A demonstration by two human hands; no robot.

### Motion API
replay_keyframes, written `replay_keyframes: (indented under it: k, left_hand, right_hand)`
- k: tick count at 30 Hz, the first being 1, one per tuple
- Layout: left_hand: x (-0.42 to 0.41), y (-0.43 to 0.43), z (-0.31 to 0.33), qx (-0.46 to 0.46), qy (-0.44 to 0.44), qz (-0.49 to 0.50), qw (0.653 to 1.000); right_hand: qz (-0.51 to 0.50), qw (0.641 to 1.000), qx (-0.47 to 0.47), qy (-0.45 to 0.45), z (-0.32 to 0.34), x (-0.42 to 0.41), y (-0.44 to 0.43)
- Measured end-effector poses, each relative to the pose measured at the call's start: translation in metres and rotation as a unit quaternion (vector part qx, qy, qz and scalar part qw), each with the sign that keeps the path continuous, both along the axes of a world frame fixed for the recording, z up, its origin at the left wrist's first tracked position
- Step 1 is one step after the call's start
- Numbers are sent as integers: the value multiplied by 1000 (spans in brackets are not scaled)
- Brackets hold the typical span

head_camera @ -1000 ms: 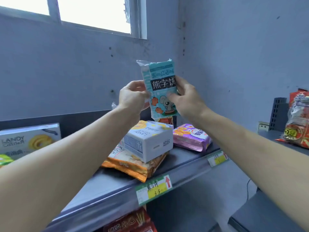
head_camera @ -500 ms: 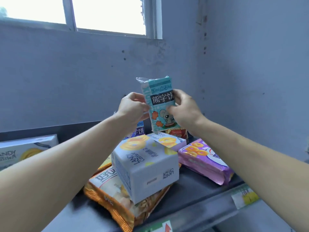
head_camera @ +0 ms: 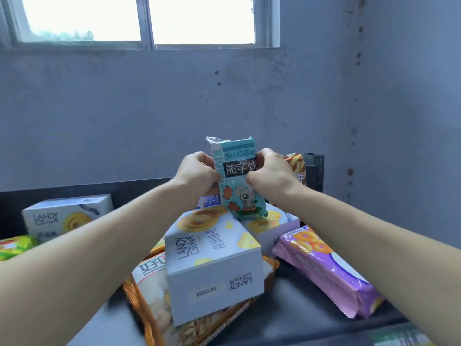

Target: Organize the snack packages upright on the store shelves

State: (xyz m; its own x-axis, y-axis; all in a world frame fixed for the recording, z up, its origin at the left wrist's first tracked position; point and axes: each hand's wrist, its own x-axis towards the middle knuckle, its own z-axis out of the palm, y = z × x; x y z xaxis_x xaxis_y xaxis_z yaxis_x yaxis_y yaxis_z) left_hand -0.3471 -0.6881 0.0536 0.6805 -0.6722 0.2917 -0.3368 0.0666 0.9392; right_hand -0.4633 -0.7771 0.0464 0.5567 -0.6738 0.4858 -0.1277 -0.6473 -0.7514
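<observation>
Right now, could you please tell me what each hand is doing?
Left hand: closed on the teal snack packet, held upright.
Right hand: closed on the same packet's other side.

Three white cookie boxes show on the shelf (head_camera: 294,318): one lying tilted on top of the pile in front (head_camera: 212,260), one partly hidden just behind it to the right (head_camera: 272,226), and one standing at the far left (head_camera: 67,216). There is one teal snack packet (head_camera: 239,181), held upright between two hands, the left hand (head_camera: 197,173) and the right hand (head_camera: 272,173). One orange bag (head_camera: 152,298) lies under the front box. One purple packet (head_camera: 321,268) lies flat at the right. One green packet (head_camera: 15,245) shows at the left edge. One red-and-yellow striped bag (head_camera: 296,166) stands behind the right hand. A blue-printed packet (head_camera: 212,199) peeks out behind the boxes, mostly hidden.
</observation>
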Motion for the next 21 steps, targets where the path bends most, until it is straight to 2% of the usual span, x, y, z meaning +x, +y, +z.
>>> replay_keyframes:
  k: [7, 17, 21]
  left_hand:
    - [6, 10, -5, 10, -8, 3, 1000]
    - [3, 20, -3, 15, -2, -76, 997]
    - [6, 27, -7, 31, 6, -87, 996]
  right_hand:
    - [-28, 998, -46, 20, -3, 2, 11]
    - [-119, 988, -80, 51, 2, -5, 25]
    - [-114, 988, -70, 78, -1, -4, 32]
